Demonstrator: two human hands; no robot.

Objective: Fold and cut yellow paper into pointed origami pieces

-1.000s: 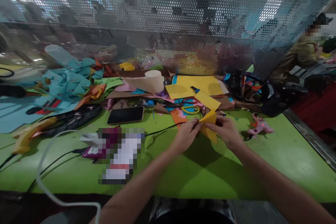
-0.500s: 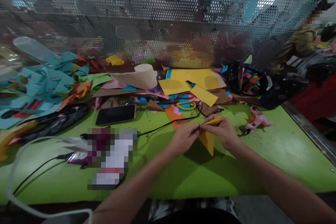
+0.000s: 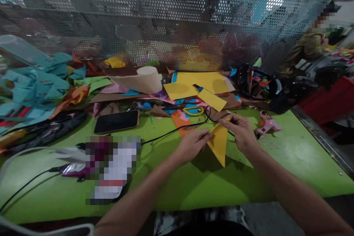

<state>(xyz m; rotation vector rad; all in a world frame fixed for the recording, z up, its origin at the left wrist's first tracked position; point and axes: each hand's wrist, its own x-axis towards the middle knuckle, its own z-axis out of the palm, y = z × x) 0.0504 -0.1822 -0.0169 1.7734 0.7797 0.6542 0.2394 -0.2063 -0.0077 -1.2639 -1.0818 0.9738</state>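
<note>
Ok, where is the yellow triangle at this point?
In the head view, the yellow triangle is right of centre, held between the left hand and the right hand, over the green table.

No words, brands or numbers can be read from where I stand. The pale flat thing (image 3: pixel 114 169) at the lower left of the frame, with one reddish band across it, is blurred into blocks, and so is part of the purple packet (image 3: pixel 74 169) beside it. The blue scraps (image 3: pixel 34 81) at the left edge carry small red marks, too small to make out. The phone (image 3: pixel 116 121) at left of centre has a dark screen.
</note>
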